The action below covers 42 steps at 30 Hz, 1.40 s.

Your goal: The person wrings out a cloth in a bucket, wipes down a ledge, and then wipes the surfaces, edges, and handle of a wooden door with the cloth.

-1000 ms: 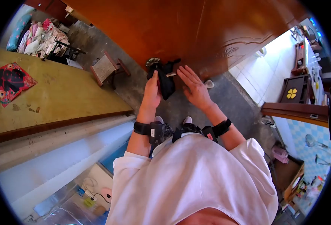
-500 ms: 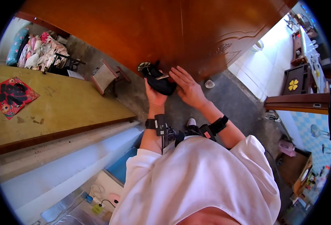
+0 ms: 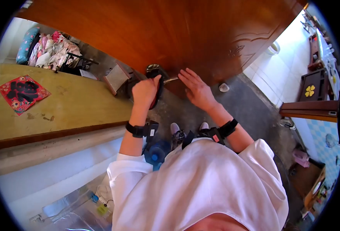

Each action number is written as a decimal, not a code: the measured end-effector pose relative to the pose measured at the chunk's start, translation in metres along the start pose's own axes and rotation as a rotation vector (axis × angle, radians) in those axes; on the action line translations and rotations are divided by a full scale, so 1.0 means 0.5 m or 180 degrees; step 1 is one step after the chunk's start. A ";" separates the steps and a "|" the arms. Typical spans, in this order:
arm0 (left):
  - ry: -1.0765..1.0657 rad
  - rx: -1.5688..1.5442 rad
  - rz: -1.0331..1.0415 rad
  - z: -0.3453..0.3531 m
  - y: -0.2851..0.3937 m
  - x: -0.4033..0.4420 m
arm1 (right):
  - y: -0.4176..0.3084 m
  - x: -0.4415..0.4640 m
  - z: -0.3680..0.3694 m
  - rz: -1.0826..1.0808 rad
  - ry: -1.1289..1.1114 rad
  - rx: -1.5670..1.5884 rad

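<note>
My left hand (image 3: 145, 91) is closed at the edge of a black cloth-like item (image 3: 161, 87). A strip of red shows along its lower side, and its exact kind I cannot make out. Above it is a black-and-gold patterned part (image 3: 153, 69). A thin silver lever (image 3: 171, 79), like a door handle, sticks out from the black item toward my right hand (image 3: 198, 90). That hand is open with its fingers stretched out, fingertips at the lever's end. Both are in front of a brown wooden door (image 3: 204, 46).
To the left stands a yellowish tabletop (image 3: 77, 100) with a red paper decoration (image 3: 23, 94). A small stool (image 3: 116, 80) is beside the door. A pale stone (image 3: 224, 87) lies on the grey floor, and a blue water bottle (image 3: 156, 152) stands near my feet.
My left hand has turned from palm up under the black item to closed at its left side. The item now hangs narrower, with red showing. My right hand has shifted slightly right.
</note>
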<state>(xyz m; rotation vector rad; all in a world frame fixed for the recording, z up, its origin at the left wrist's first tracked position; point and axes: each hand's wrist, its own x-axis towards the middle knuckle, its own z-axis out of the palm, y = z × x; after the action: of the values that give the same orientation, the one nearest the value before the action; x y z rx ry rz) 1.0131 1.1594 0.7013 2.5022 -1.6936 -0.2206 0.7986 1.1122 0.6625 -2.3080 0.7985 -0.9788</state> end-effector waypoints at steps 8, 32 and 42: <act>-0.0405 -0.2532 -0.0882 0.025 -0.014 -0.154 | -0.067 -0.087 -0.021 0.1993 -0.0367 0.3473; 0.0930 -0.3930 0.0582 -0.117 -0.020 0.054 | 0.069 -0.038 0.404 0.3339 0.0694 0.2970; 0.0278 -0.3954 0.1123 -0.109 -0.079 0.063 | 0.030 -0.241 0.088 0.4196 0.2689 0.2539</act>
<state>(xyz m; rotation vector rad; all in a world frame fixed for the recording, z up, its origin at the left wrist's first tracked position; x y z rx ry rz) 1.0706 1.1456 0.7463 1.2670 -1.2664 -0.7984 0.7587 1.1933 0.5701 -0.3556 1.5229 -1.1816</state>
